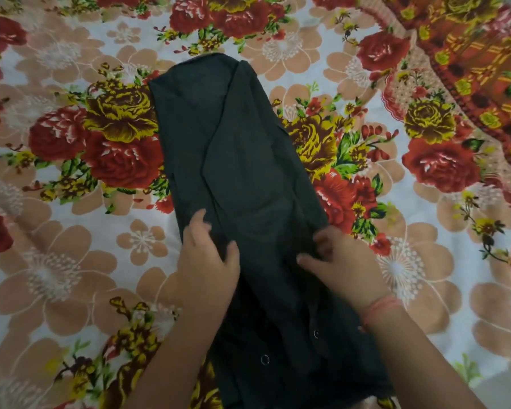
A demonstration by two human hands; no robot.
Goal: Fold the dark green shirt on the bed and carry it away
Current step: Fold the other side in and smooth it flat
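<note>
**Dark green shirt folded into a long strip on the bed**

Dark green cotton-looking shirt (242, 178) is lying lengthwise on the floral bedsheet (71, 261), the white one with big red, yellow and peach flowers. Both sides are folded in toward the middle, so it's a narrow band running from the near edge of the bed up toward the middle of the sheet. You can see a couple of small round buttons (265, 359) on the near end.

Left hand (210, 261) is on the strip's left edge, fingers curled and pinching up a bit of fabric, thumb out toward the middle. Right hand (340, 261) is at the right edge, fingers bent and bunching the cloth, index finger pointing inward flat on the shirt. There's a thin pinkish-orange thread band (381, 308) on the right wrist.

Off in the far right corner there's a second red and yellow patterned cloth (469, 54) on the bed, well apart from the shirt.
</note>
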